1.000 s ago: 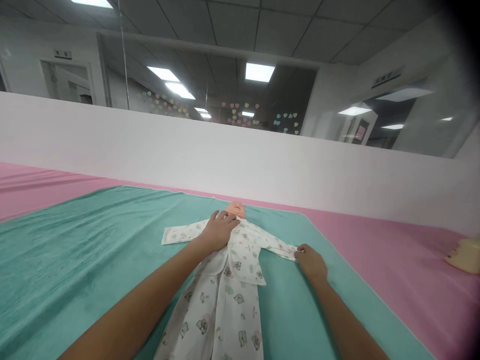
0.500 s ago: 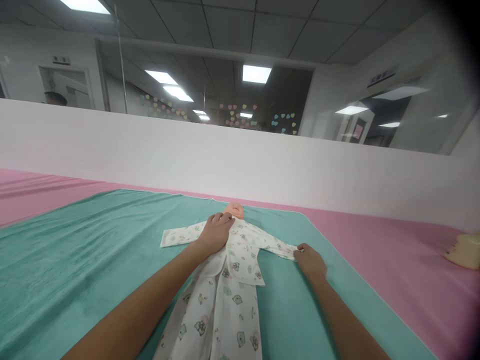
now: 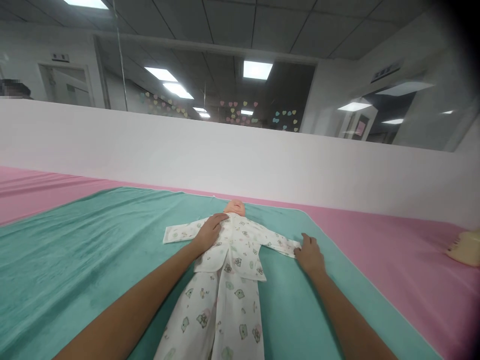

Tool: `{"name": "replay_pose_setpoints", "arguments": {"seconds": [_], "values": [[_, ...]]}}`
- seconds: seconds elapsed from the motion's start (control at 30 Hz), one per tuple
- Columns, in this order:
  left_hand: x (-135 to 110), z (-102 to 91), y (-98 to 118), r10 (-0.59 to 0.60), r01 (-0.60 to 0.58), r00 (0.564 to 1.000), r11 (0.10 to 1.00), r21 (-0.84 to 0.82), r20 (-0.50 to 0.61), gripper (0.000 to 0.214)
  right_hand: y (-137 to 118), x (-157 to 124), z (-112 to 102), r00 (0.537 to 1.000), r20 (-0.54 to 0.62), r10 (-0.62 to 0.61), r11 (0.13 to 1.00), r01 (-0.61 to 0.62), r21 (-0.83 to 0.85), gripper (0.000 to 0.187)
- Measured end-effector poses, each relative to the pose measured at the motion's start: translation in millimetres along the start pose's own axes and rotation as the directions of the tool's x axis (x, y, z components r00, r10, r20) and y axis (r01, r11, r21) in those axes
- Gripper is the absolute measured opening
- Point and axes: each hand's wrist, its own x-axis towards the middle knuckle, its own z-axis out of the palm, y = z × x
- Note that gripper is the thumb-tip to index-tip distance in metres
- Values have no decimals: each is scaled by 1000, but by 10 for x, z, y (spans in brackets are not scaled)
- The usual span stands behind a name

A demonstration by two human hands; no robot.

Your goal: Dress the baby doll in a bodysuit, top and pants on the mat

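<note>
A baby doll (image 3: pixel 235 207) lies on its back in a white patterned long-sleeved top (image 3: pixel 243 245) and matching trousers (image 3: pixel 210 315). Flat on the left side of the chest, just below the doll's head, rests my left hand (image 3: pixel 210 233) with its fingers stretched out. My right hand (image 3: pixel 310 254) is at the cuff of the right-hand sleeve (image 3: pixel 279 241), its thumb side touching the edge and its fingers raised and apart. The left-hand sleeve (image 3: pixel 183 231) is spread out sideways. No doll hands show at either cuff.
Under the doll is a teal cloth (image 3: pixel 112 240) with wrinkles at left, over a pink sheet (image 3: pixel 375 240). A low white wall (image 3: pixel 187 155) with glass above it stands behind. A pale yellow object (image 3: pixel 465 248) sits at the far right. Part of a person's head (image 3: pixel 15 89) shows beyond the glass.
My right hand has let go of the sleeve cuff and its fingers have lifted and spread. My left hand has slid slightly left on the chest. The person behind the glass has moved left.
</note>
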Motion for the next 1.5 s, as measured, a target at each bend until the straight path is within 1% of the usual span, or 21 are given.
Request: {"name": "replay_pose_setpoints", "arguments": {"seconds": [0.03, 0.07, 0.13, 0.23, 0.3, 0.37, 0.43, 0.53, 0.6, 0.7, 0.8, 0.87, 0.93, 1.0, 1.07, 1.2, 1.27, 1.33, 1.4, 1.43, 1.5], "values": [[-27, 2, -49, -28, 28, 999, 1000, -2, -29, 42, -27, -31, -2, 992, -61, -113, 993, 110, -46, 53], [-55, 3, -100, -53, 54, 997, 998, 11, -57, 42, -58, -63, -8, 969, -99, -228, 972, 220, -88, 53], [-115, -7, -207, -93, 99, 990, 994, 53, -103, 44, -128, -127, -32, 913, -104, -395, 916, 383, -121, 52], [-216, -79, -364, -154, 165, 981, 982, 90, -119, 52, -242, -207, -59, 869, -73, -489, 872, 485, -63, 49], [-296, -180, -472, -187, 197, 979, 971, 135, -85, 54, -305, -248, -46, 853, -45, -519, 854, 521, 20, 47], [-384, -323, -590, -243, 247, 969, 946, 212, -44, 56, -341, -270, -4, 842, 11, -540, 838, 536, 105, 51], [-472, -488, -716, -337, 325, 941, 905, 273, -4, 58, -335, -268, 54, 843, 90, -530, 843, 512, 166, 58], [-575, -710, -887, -441, 410, 897, 851, 327, 24, 57, -249, -219, 118, 871, 189, -453, 888, 422, 180, 64], [-616, -809, -963, -485, 455, 874, 803, 385, -23, 54, -165, -177, 126, 895, 221, -387, 920, 361, 152, 66], [-638, -879, -999, -530, 532, 835, 708, 465, -149, 50, -47, -127, 112, 916, 249, -316, 949, 301, 95, 65], [-636, -902, -960, -567, 582, 805, 696, 420, -175, 50, 43, -84, 116, 930, 263, -257, 966, 254, 42, 62], [-634, -912, -919, -601, 614, 785, 724, 314, -151, 48, 99, -47, 132, 945, 247, -212, 977, 212, 29, 58], [-635, -923, -878, -616, 631, 776, 752, 191, -139, 46, 156, -5, 142, 973, 180, -144, 990, 141, 32, 56], [-635, -932, -843, -617, 633, 773, 769, 96, -148, 45, 204, 35, 134, 992, 108, -60, 998, 56, 39, 56], [-629, -935, -816, -613, 629, 768, 777, 38, -183, 42, 234, 62, 111, 995, 103, -5, 997, -2, 71, 52], [-606, -941, -825, -589, 605, 746, 794, -53, -310, 35, 253, 68, 62, 986, 166, 12, 982, -43, 185, 37], [-596, -958, -872, -600, 608, 720, 788, -101, -349, 32, 267, 61, 50, 988, 151, 11, 974, -45, 222, 33], [-590, -983, -940, -635, 632, 681, 761, -144, -365, 30, 287, 56, 41, 993, 113, 23, 972, -49, 230, 30], [-590, -996, -1011, -664, 666, 653, 733, -143, -363, 27, 288, 45, 29, 996, 82, 44, 978, -60, 201, 29], [-592, -994, -1039, -667, 679, 658, 726, -108, -350, 25, 270, 33, 19, 997, 65, 41, 983, -52, 174, 29], [-599, -968, -1060, -634, 676, 707, 736, 36, -314, 24, 178, -17, -21, 1000, -5, -7, 993, 8, 114, 30]]}}
